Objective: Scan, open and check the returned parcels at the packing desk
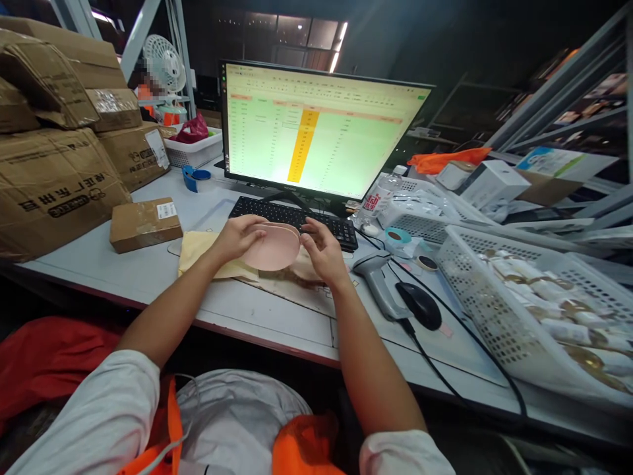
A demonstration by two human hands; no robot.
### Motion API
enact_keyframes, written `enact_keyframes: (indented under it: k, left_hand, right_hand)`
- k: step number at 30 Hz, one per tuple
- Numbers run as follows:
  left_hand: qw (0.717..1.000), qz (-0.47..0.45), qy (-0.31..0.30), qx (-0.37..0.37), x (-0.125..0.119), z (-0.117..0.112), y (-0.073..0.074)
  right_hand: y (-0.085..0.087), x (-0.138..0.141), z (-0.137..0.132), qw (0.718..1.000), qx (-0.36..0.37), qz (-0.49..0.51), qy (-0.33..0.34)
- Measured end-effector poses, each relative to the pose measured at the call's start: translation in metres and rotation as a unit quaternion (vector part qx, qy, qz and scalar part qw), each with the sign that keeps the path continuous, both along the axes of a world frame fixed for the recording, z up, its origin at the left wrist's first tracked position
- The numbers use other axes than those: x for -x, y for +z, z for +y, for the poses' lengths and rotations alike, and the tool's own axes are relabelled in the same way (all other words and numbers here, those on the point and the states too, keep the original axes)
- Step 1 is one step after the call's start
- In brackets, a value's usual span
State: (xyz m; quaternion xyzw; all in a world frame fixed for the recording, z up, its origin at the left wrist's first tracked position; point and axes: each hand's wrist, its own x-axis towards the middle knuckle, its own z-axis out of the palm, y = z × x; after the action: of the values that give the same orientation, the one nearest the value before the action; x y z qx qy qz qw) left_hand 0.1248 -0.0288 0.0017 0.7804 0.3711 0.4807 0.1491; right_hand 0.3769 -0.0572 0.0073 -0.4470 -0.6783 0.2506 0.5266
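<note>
Both hands hold a flat, rounded pink item point(277, 247) just above the desk, in front of the black keyboard point(291, 216). My left hand point(239, 237) grips its left edge with curled fingers. My right hand point(321, 251) clasps its right edge, fingers bent around it. Under the pink item lie a yellow padded envelope point(198, 249) and brown paper point(291, 280). A monitor point(316, 128) showing a green and yellow spreadsheet stands behind the keyboard.
Large cardboard boxes point(54, 185) stack at the left, with a small brown parcel point(145, 224) beside them. A barcode scanner point(378, 284) and black mouse point(419, 305) lie right of my hands. A white basket point(475, 297) of wrapped goods sits far right. Tape rolls point(398, 236) lie near it.
</note>
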Motion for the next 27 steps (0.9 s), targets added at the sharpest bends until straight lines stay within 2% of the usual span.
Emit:
enact_keyframes:
  k: [2, 4, 6, 8, 10, 12, 15, 18, 20, 22, 25, 27]
  left_hand:
    - [0.999, -0.019, -0.011, -0.024, -0.004, -0.006, 0.002]
    - [0.998, -0.013, 0.011, -0.057, -0.011, -0.012, 0.000]
    - [0.993, 0.028, 0.066, -0.092, -0.020, -0.017, -0.002]
    - [0.980, 0.085, 0.140, -0.117, -0.030, -0.023, -0.004]
    - [0.968, 0.131, 0.179, -0.121, -0.038, -0.029, -0.005]
    - [0.972, 0.161, 0.144, -0.096, -0.044, -0.032, -0.006]
    - [0.986, 0.159, 0.042, -0.022, -0.046, -0.031, -0.008]
    - [0.990, 0.075, -0.070, 0.100, -0.041, -0.025, -0.009]
    - [0.975, 0.017, -0.148, 0.165, -0.035, -0.020, -0.009]
    - [0.961, -0.015, -0.199, 0.190, -0.031, -0.015, -0.008]
    - [0.965, -0.013, -0.189, 0.182, -0.028, -0.011, -0.009]
    - [0.982, -0.005, -0.123, 0.141, -0.029, -0.011, -0.010]
  right_hand:
    - [0.005, 0.010, -0.010, 0.989, 0.088, 0.064, 0.098]
    - [0.006, 0.019, -0.017, 0.974, 0.150, 0.099, 0.140]
    - [0.004, 0.025, -0.018, 0.972, 0.163, 0.118, 0.122]
    - [0.000, 0.029, -0.017, 0.977, 0.155, 0.127, 0.076]
    - [-0.004, 0.032, -0.014, 0.981, 0.148, 0.121, 0.033]
    - [-0.007, 0.033, -0.013, 0.989, 0.119, 0.090, -0.017]
    - [-0.007, 0.035, -0.014, 0.996, 0.045, 0.038, -0.069]
    - [-0.005, 0.035, -0.018, 0.997, 0.030, 0.043, -0.060]
    - [-0.004, 0.035, -0.020, 0.997, 0.037, 0.050, -0.053]
    - [-0.004, 0.034, -0.020, 0.997, 0.035, 0.048, -0.046]
    - [-0.005, 0.033, -0.019, 0.998, 0.023, 0.042, -0.036]
    - [-0.006, 0.033, -0.018, 0.998, 0.026, 0.059, -0.026]
